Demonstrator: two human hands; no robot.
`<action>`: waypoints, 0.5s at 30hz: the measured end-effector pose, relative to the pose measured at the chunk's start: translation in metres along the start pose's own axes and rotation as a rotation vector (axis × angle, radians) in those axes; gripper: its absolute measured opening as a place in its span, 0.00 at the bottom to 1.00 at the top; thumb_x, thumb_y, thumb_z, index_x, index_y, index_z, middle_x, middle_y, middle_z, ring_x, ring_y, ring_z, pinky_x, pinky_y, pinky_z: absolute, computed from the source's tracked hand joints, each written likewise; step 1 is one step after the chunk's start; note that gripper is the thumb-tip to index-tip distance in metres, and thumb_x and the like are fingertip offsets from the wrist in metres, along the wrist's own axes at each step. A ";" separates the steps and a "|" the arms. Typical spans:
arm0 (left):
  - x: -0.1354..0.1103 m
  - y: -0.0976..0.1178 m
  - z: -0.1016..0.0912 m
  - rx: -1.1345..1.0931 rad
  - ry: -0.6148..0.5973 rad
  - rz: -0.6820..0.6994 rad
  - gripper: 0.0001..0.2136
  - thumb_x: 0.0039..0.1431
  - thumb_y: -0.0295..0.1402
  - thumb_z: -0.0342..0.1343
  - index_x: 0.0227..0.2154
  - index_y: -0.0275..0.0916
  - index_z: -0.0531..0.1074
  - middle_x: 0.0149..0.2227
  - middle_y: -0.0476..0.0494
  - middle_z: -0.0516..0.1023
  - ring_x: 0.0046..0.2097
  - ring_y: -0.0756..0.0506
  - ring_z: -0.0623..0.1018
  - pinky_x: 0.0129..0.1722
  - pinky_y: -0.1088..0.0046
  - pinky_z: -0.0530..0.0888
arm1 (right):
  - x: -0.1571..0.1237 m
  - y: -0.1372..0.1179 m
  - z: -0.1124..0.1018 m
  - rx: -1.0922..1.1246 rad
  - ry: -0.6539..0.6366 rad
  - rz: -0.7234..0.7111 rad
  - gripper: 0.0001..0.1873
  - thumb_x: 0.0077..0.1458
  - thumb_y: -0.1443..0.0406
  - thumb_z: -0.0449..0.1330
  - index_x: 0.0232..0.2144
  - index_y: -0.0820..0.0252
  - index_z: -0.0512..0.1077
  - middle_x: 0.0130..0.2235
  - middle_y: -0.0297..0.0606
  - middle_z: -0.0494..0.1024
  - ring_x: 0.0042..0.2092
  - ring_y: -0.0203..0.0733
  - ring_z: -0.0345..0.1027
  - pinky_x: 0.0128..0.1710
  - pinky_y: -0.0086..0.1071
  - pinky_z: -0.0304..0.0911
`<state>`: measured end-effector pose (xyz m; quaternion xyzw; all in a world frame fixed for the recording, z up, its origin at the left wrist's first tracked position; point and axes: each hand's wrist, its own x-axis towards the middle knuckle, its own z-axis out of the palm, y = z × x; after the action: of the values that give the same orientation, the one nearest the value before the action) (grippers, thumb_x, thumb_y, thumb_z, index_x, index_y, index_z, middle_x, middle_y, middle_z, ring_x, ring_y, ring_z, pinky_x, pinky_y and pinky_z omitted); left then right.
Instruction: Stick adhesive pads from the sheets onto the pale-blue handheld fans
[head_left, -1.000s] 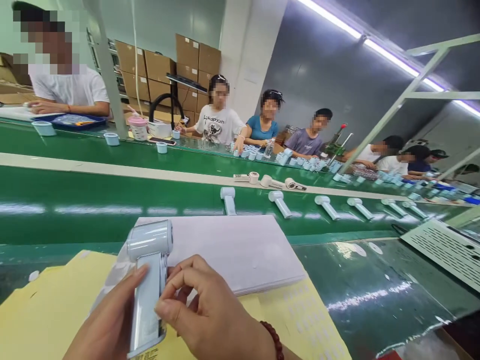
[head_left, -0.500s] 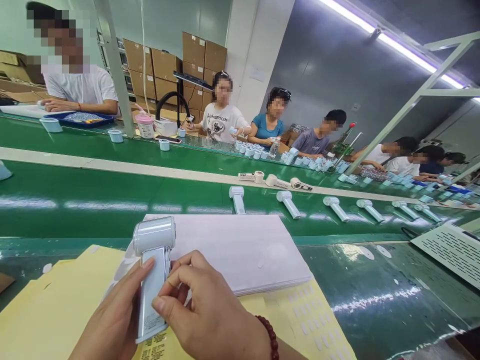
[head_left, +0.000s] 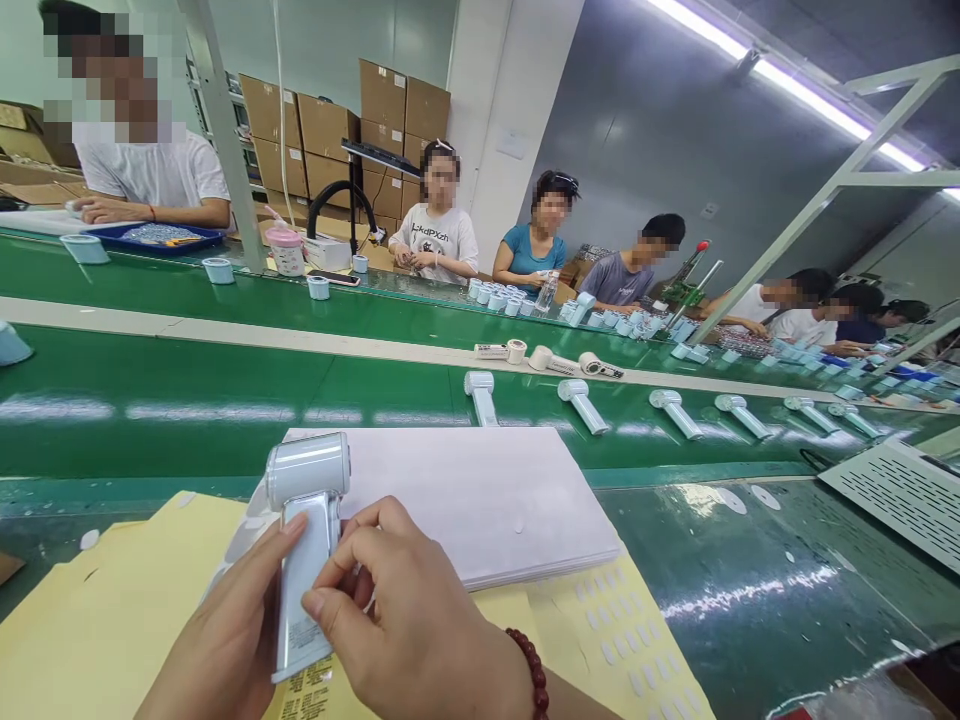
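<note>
A pale blue handheld fan stands upright in front of me, its round head on top. My left hand wraps the handle from the left. My right hand, with a red bead bracelet on the wrist, has its fingers curled and pressed against the right side of the handle. Below the handle lies a yellow sheet with printed labels. A stack of white sheets lies just behind the fan.
Yellow backing sheets cover the bench near me. Several more fans lie in a row on the green conveyor. Several people sit along the far side with small blue parts. A white perforated panel lies at the right.
The fan has been held upright throughout. My right fingers shifted slightly along the handle. The camera view drifted a little, and the fans on the belt moved slightly right.
</note>
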<state>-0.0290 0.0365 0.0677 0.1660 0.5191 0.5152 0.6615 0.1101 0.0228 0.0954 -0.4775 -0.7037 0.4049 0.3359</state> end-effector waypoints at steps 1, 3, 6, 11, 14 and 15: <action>0.000 0.000 -0.001 -0.017 -0.022 -0.005 0.38 0.26 0.47 0.76 0.49 0.50 0.76 0.49 0.47 0.78 0.50 0.31 0.77 0.38 0.64 0.83 | -0.001 0.001 0.001 -0.017 0.009 -0.013 0.02 0.55 0.65 0.60 0.31 0.56 0.70 0.42 0.32 0.68 0.32 0.31 0.65 0.38 0.30 0.66; 0.002 0.000 -0.007 -0.075 -0.104 -0.028 0.35 0.32 0.46 0.75 0.50 0.52 0.75 0.49 0.46 0.78 0.51 0.31 0.76 0.40 0.62 0.83 | -0.002 0.002 0.001 -0.044 0.027 -0.042 0.02 0.55 0.66 0.60 0.31 0.56 0.69 0.42 0.32 0.68 0.33 0.32 0.65 0.37 0.30 0.66; 0.010 -0.001 -0.025 -0.036 -0.260 -0.036 0.31 0.37 0.44 0.74 0.49 0.57 0.75 0.50 0.47 0.78 0.54 0.29 0.74 0.43 0.57 0.82 | -0.003 0.002 -0.002 -0.043 0.040 -0.069 0.02 0.56 0.66 0.61 0.32 0.56 0.69 0.41 0.31 0.68 0.33 0.31 0.65 0.36 0.29 0.64; 0.010 0.003 -0.031 0.256 -0.363 0.046 0.29 0.21 0.27 0.76 0.34 0.53 0.79 0.47 0.48 0.80 0.58 0.26 0.70 0.45 0.56 0.81 | 0.001 -0.004 -0.008 0.084 -0.012 0.018 0.05 0.52 0.67 0.64 0.27 0.56 0.71 0.38 0.29 0.68 0.34 0.30 0.64 0.38 0.28 0.64; -0.001 0.004 -0.022 0.266 -0.234 0.124 0.29 0.16 0.30 0.76 0.31 0.52 0.79 0.47 0.47 0.80 0.59 0.25 0.70 0.42 0.57 0.82 | 0.009 -0.005 -0.007 0.262 -0.023 0.102 0.07 0.48 0.66 0.67 0.23 0.58 0.72 0.38 0.30 0.69 0.32 0.30 0.64 0.35 0.27 0.65; -0.002 0.006 -0.021 0.260 -0.203 0.145 0.30 0.16 0.32 0.76 0.32 0.52 0.79 0.47 0.46 0.80 0.58 0.26 0.71 0.41 0.58 0.82 | 0.013 -0.004 -0.007 0.364 -0.016 0.124 0.09 0.47 0.63 0.68 0.24 0.59 0.72 0.38 0.31 0.69 0.32 0.30 0.65 0.32 0.26 0.65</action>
<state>-0.0500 0.0310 0.0650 0.3385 0.4986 0.4705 0.6446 0.1104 0.0358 0.1035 -0.4481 -0.5907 0.5494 0.3854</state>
